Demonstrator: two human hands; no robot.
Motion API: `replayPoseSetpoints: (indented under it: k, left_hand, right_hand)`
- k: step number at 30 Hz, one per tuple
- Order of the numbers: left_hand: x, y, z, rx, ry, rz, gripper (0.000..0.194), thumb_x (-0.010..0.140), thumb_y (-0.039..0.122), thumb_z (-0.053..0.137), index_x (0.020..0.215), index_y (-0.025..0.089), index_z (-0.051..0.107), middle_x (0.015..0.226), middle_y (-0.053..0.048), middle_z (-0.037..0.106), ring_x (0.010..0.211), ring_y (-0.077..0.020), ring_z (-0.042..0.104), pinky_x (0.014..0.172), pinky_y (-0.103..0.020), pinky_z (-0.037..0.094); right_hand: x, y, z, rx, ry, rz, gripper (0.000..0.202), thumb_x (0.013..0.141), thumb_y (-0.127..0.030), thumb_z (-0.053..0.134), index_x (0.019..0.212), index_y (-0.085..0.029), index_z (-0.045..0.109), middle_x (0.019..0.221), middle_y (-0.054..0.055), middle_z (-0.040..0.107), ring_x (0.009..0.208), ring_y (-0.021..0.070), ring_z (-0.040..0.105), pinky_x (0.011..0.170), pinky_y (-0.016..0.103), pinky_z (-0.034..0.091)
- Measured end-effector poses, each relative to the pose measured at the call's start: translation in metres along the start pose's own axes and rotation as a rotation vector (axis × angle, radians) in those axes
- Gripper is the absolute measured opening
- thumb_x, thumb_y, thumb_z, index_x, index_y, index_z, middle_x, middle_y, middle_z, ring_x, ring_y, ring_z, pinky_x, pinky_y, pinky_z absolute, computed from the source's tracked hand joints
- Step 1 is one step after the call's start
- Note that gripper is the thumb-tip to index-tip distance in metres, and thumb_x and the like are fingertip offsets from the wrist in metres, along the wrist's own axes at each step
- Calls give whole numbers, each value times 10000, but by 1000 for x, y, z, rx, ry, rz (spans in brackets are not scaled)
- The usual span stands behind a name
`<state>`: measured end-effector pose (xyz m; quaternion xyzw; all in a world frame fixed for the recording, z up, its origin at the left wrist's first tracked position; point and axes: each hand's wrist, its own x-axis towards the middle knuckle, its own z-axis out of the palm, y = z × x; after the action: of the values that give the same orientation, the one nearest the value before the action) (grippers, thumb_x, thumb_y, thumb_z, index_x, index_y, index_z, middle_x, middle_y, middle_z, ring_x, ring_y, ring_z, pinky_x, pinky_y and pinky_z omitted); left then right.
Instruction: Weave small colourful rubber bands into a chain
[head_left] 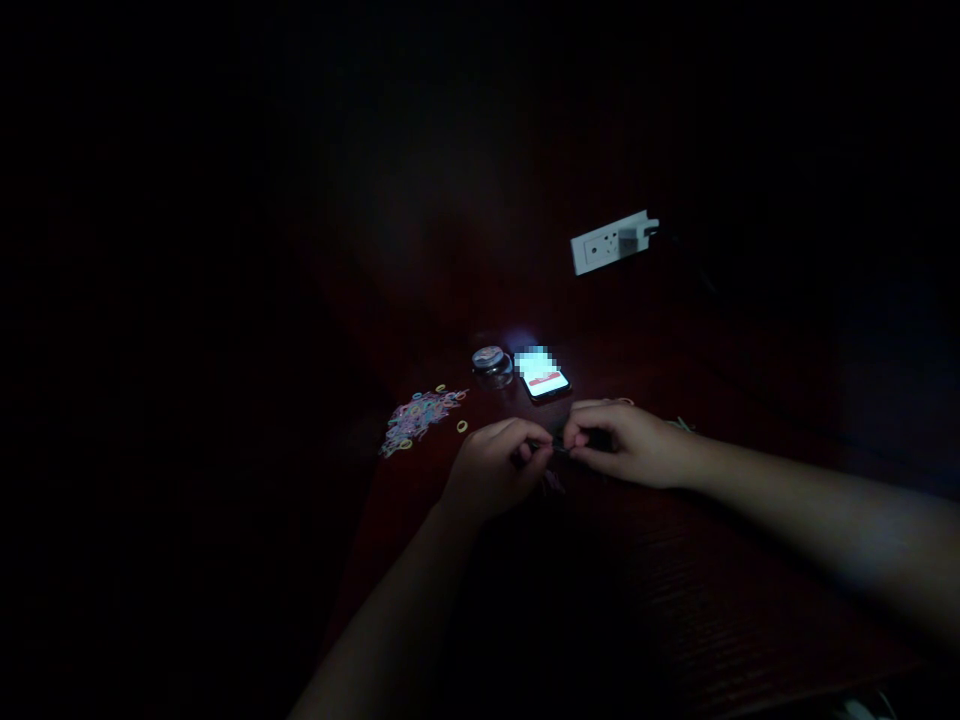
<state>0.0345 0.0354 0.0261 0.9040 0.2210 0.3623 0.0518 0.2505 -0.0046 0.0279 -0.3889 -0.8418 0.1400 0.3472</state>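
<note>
Rubber bands (pixel 424 416), loads left loose; pinching something thin (pixel 560 448) with left hand (pixel 491 465) and right hand (pixel 636 443), can't spot anything finished.

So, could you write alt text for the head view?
A person's left hand and right hand pinch a small, unclear thing together over a reddish table in near darkness. Beyond them are a glowing phone and a jar; a pile of colourful bands lies left.

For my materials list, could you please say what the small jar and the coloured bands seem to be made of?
Jar: clear glass or plastic, glossy, judging by its transparent, gleaming wall.
Coloured bands: probably rubbery elastic, judging by their thin loops; finish unclear.
</note>
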Motion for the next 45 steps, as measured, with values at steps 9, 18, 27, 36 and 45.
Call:
replayPoseSetpoints:
  k: [9, 18, 27, 36, 45]
  left_hand:
    - [0, 1, -1, -6, -3, 2, 83, 839, 233, 604, 897, 197, 651, 742, 6, 655, 633, -109, 584, 595, -249, 456]
    - [0, 1, -1, -2, -6, -5, 87, 840, 237, 609, 906, 201, 651, 731, 5, 664, 640, -112, 599, 598, -242, 467]
    - [0, 0, 0, 5, -5, -8, 91, 832, 241, 626, 910, 201, 648, 722, 16, 664, 636, -110, 604, 617, -251, 477]
    - [-1, -2, 1, 10, -8, -20, 88, 831, 251, 629, 904, 206, 650, 755, 11, 683, 649, -111, 610, 617, -250, 469]
    - [0, 0, -1, -7, -38, -18, 110, 848, 272, 601, 917, 207, 656, 751, 0, 672, 657, -116, 604, 628, -248, 477]
  right_hand:
    - [-1, 3, -1, 7, 4, 11, 66, 808, -182, 577, 814, -179, 643, 747, 7, 579, 722, 143, 522, 673, 276, 394]
    - [-1, 2, -2, 9, 4, 20, 83, 822, -187, 563, 814, -173, 645, 748, 14, 580, 723, 146, 521, 671, 273, 391]
    - [-1, 1, -3, 3, -2, 20, 97, 832, -199, 554, 813, -175, 646, 737, 9, 568, 710, 142, 508, 664, 276, 386]
    - [-1, -1, -3, 0, 0, 39, 110, 838, -199, 538, 815, -170, 641, 734, 13, 572, 702, 142, 511, 657, 271, 384]
    - [-1, 0, -2, 12, 16, 45, 100, 828, -208, 546, 801, -168, 634, 739, 18, 580, 697, 142, 516, 650, 265, 388]
